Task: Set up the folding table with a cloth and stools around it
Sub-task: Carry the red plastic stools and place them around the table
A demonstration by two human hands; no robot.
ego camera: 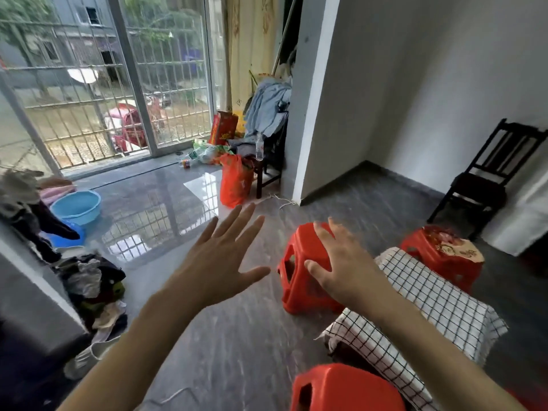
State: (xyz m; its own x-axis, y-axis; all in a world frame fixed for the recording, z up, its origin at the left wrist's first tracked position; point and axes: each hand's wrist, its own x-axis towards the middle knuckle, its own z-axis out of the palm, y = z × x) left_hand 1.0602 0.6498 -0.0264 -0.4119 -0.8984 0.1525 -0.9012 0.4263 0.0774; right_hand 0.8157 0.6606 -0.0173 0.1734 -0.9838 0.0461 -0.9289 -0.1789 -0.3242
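Note:
A low table draped in a white cloth with a black check stands at the right. Three red plastic stools surround it: one at its left side, one at the far end with a patterned seat, one at the near bottom edge. My right hand hovers with spread fingers over the left stool, in front of it; contact cannot be told. My left hand is held out flat over the bare floor, fingers straight, holding nothing.
A pile of clothes and blue basins lie at the left. An orange bag and a cluttered chair stand by the white pillar. A dark wooden chair is at the right wall. Grey tiled floor spreads ahead.

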